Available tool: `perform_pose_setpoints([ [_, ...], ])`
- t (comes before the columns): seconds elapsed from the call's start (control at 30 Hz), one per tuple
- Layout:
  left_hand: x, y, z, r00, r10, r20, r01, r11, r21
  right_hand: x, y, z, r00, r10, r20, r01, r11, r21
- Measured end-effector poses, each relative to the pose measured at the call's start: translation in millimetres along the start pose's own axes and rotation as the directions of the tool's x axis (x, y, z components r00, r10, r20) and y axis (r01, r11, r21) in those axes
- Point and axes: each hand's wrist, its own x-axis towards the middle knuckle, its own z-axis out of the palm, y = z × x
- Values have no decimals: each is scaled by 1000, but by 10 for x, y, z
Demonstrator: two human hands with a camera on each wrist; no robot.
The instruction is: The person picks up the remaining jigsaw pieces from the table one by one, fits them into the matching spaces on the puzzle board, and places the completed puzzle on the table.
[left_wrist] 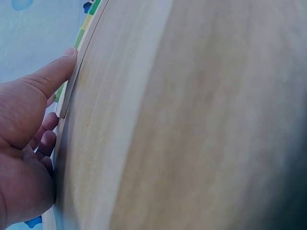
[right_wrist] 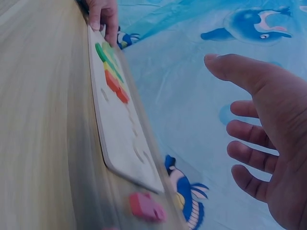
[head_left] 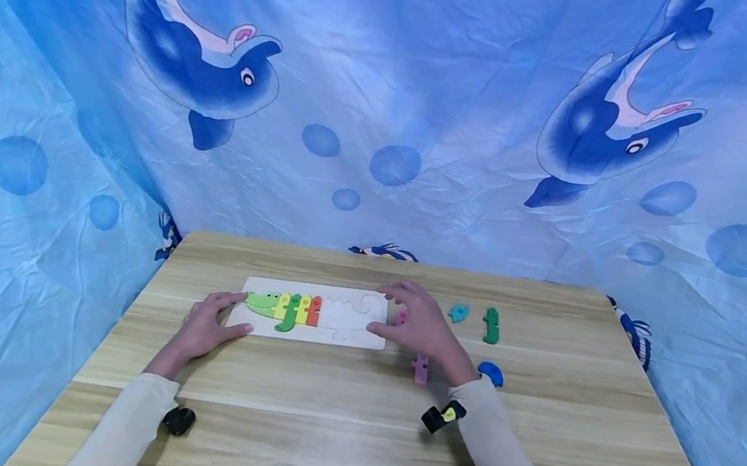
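Observation:
A white wooden puzzle board (head_left: 353, 324) lies on the table, its left part filled with a crocodile's green head (head_left: 262, 302) and yellow, green and orange-red body pieces (right_wrist: 114, 82). The recess to their right holds no pieces. My left hand (head_left: 203, 325) holds the board's left end, thumb (left_wrist: 61, 69) at the near edge and fingers toward the far side. My right hand (head_left: 420, 321) hovers around the right end with thumb and fingers spread, nothing between them. In the right wrist view it is apart from the board. A pink piece (right_wrist: 146, 207) lies just past that end.
Loose pieces lie to the right: a purple one (head_left: 421, 370), a teal one (head_left: 458, 312), a green one (head_left: 491, 326) and a blue one (head_left: 492, 373). The wooden table (head_left: 299, 423) ends at a blue dolphin-print curtain (head_left: 372, 111) behind and on both sides.

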Motion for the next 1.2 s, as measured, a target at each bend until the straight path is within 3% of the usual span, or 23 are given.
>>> perform_pose_setpoints([
  [0.37, -3, 14, 6, 1000, 3, 6, -3, 1000, 1, -365, 225, -285, 997, 52, -59, -56, 996, -70],
  [0.7, -3, 12, -5, 1000, -12, 14, 12, 1000, 4, -637, 442, -345, 995, -3, -100, -3, 998, -61],
  [0.83, -1, 29, -6, 1000, -12, 15, 12, 1000, 3, -744, 489, -345, 996, 2, -87, -9, 997, -78],
  [1.2, -6, 38, -2, 1000, -7, 12, 7, 1000, 1, -949, 506, -256, 991, 131, 32, -128, 989, -71],
])
